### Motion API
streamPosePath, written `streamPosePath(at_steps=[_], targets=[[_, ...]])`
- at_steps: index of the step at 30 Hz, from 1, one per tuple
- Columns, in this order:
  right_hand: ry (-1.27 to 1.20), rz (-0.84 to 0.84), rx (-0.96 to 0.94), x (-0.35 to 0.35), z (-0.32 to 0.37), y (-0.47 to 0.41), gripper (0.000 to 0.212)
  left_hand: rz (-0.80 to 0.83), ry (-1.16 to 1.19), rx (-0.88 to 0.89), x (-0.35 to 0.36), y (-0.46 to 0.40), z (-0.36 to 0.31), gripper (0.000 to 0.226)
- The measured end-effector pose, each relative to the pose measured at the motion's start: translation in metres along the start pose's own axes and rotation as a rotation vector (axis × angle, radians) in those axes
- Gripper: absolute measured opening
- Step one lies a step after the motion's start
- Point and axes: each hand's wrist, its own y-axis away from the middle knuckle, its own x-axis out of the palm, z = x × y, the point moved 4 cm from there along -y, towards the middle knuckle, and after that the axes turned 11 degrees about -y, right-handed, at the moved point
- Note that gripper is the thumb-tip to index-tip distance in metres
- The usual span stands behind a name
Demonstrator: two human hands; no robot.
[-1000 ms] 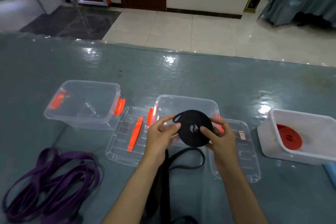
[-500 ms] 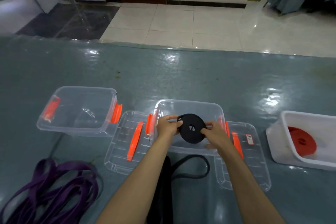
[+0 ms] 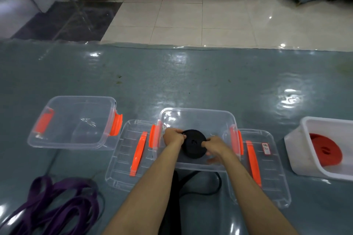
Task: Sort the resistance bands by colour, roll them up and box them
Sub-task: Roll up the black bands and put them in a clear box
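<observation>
A rolled black resistance band [image 3: 193, 144] lies low inside the middle clear box [image 3: 196, 115], which has orange latches. My left hand [image 3: 172, 137] grips the roll's left edge and my right hand [image 3: 214, 146] grips its right edge. More loose black band [image 3: 200, 183] lies on the table under my forearms. A heap of unrolled purple bands [image 3: 55, 206] sits at the near left. A rolled red band [image 3: 326, 149] rests in the white tub [image 3: 298, 139] at the right.
An empty clear box [image 3: 76, 145] with orange latches stands at the left. Two clear lids with orange handles lie flat, one lid [image 3: 129, 158] left of the middle box and another lid [image 3: 267, 168] right of it. Beyond the grey-green table is tiled floor.
Both hands have carried the black roll forward and down, from above the box's near rim into the middle clear box. The camera has tilted with them.
</observation>
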Motion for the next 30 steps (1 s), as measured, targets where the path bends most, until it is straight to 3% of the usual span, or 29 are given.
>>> streamPosePath(at_steps=[7, 11, 16, 21, 26, 28, 30], targets=[[-0.018, -0.019, -0.07, 0.002, 0.003, -0.017, 0.024, -0.014, -0.102, 0.03, 0.002, -0.008, -0.003, 0.029], [0.006, -0.004, -0.135, 0.003, 0.01, -0.005, 0.01, -0.016, -0.237, 0.078, -0.004, -0.005, -0.008, 0.022], [0.052, -0.039, -0.375, -0.008, 0.021, 0.032, 0.047, -0.013, -0.529, 0.249, -0.02, 0.014, -0.02, 0.018], [-0.077, -0.206, -0.767, -0.029, 0.01, 0.109, 0.031, -0.107, -0.752, 0.617, -0.048, 0.066, -0.036, 0.024], [0.169, -0.297, -0.942, -0.028, -0.046, 0.162, 0.024, -0.322, -0.67, 1.002, -0.081, 0.151, 0.001, 0.02], [0.264, -0.312, -0.947, -0.024, -0.072, 0.17, 0.023, -0.348, -0.619, 1.026, -0.088, 0.172, 0.032, 0.017], [0.318, -0.293, -0.91, -0.018, -0.102, 0.173, 0.022, -0.31, -0.617, 0.942, -0.088, 0.181, 0.067, 0.016]])
